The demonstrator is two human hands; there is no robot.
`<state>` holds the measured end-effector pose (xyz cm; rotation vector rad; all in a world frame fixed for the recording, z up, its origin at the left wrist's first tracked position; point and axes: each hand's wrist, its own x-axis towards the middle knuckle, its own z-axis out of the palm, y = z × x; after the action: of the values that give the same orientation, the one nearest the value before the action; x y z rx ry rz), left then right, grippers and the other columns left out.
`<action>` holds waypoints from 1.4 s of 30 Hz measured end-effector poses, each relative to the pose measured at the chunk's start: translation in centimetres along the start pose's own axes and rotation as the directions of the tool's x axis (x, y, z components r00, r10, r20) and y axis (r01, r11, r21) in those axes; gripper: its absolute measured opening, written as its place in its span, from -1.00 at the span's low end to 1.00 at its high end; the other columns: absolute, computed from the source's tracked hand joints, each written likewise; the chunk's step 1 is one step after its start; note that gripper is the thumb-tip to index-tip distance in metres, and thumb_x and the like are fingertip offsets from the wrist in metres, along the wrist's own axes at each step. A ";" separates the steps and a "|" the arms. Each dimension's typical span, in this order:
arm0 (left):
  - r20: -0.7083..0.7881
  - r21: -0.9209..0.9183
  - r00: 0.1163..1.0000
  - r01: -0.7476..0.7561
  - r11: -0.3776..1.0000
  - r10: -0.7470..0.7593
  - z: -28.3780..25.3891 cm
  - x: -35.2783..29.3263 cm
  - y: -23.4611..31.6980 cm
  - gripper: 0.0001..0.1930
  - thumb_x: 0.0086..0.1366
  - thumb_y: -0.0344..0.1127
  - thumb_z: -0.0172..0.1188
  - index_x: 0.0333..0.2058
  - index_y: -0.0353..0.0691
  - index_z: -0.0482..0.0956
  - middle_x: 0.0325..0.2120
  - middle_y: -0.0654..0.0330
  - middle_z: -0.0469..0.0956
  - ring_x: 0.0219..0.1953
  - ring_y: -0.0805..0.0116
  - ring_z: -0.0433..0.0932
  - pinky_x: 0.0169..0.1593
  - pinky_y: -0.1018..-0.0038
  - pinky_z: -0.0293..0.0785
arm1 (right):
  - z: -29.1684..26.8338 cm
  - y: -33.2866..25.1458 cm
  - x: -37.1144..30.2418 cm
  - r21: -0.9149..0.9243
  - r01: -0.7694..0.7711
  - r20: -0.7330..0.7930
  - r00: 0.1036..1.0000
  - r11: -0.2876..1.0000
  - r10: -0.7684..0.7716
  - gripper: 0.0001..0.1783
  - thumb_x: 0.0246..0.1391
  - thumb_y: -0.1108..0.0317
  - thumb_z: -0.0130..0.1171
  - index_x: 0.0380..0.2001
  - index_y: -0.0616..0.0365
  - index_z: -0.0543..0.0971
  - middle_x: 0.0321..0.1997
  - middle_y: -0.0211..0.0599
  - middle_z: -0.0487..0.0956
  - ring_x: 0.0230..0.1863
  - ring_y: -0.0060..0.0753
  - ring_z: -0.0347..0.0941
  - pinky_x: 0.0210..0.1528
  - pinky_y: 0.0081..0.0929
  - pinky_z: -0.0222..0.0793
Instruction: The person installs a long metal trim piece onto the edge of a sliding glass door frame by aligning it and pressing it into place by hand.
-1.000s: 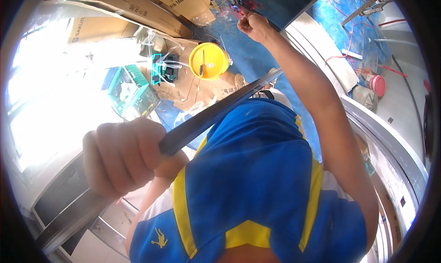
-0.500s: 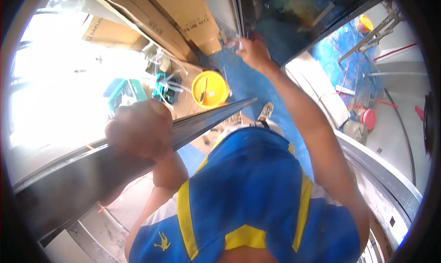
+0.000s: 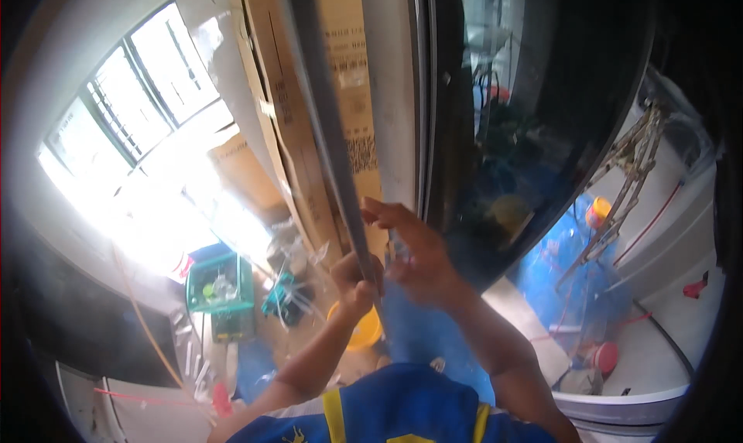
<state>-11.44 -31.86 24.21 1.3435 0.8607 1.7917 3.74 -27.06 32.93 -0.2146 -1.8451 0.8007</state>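
A long, narrow dark grey bar [image 3: 329,126], perhaps a metal trim piece, stands nearly upright in front of me, its top running out of the picture's upper edge. My left hand [image 3: 356,284] is closed around its lower part. My right hand [image 3: 418,261] is just right of the bar, thumb and fingers curved and apart. Its fingertips come close to the bar; I cannot tell whether they touch it. Beyond the right hand rises a tall glossy dark glass panel [image 3: 534,149] with a metal frame edge [image 3: 423,95].
Tall cardboard packaging [image 3: 352,79] leans behind the bar. At the lower left are a yellow bucket [image 3: 365,333], a green-rimmed bin [image 3: 220,284] and a teal tool [image 3: 288,294]. Blue sheeting [image 3: 557,265] covers floor at right, near a rusty metal frame [image 3: 627,188] and a red-lidded container [image 3: 604,358].
The bar has swung from a slant at lower left to nearly upright in front. My left hand moved right with it; my right hand came down from the panel edge beside it.
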 end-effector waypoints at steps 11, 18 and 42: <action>0.108 0.384 0.981 -0.189 0.904 0.159 -0.6 4.5 -4.0 -0.54 0.20 -0.01 0.41 -0.19 -0.29 0.52 -0.47 0.10 0.58 -0.44 0.25 0.62 -0.35 0.38 0.49 | -0.6 1.3 1.9 0.250 -0.290 -0.024 0.952 0.924 0.306 -0.63 0.36 0.40 0.06 0.18 0.28 0.42 0.06 -0.15 0.59 0.13 -0.25 0.55 0.25 -0.40 0.38; 0.201 0.643 0.974 -0.214 0.735 0.108 0.1 5.6 0.2 -0.65 0.23 -0.12 0.37 -0.22 -0.26 0.51 -0.38 -0.03 0.61 -0.33 -0.07 0.64 -0.27 0.17 0.54 | -1.4 0.8 2.9 -0.358 -0.173 -0.173 0.978 0.918 0.116 -0.77 0.34 0.42 0.08 -0.02 0.30 0.55 -0.24 -0.14 0.65 -0.24 -0.38 0.61 -0.16 -0.39 0.51; 0.037 0.385 0.996 -0.091 0.918 0.084 -7.1 21.3 -13.1 -0.73 0.52 -0.14 -0.02 -0.10 -0.26 0.40 -0.39 0.10 0.58 -0.37 0.28 0.59 -0.31 0.32 0.53 | -8.9 4.3 -0.1 0.045 -0.059 -0.579 0.812 0.997 0.074 -0.71 0.41 0.32 0.04 0.07 0.27 0.39 -0.44 -0.28 0.54 -0.46 -0.46 0.51 -0.40 -0.47 0.50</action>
<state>-20.39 -7.60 21.78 1.6677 1.2074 1.7289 10.69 -20.04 32.12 -0.4591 -1.2479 0.7043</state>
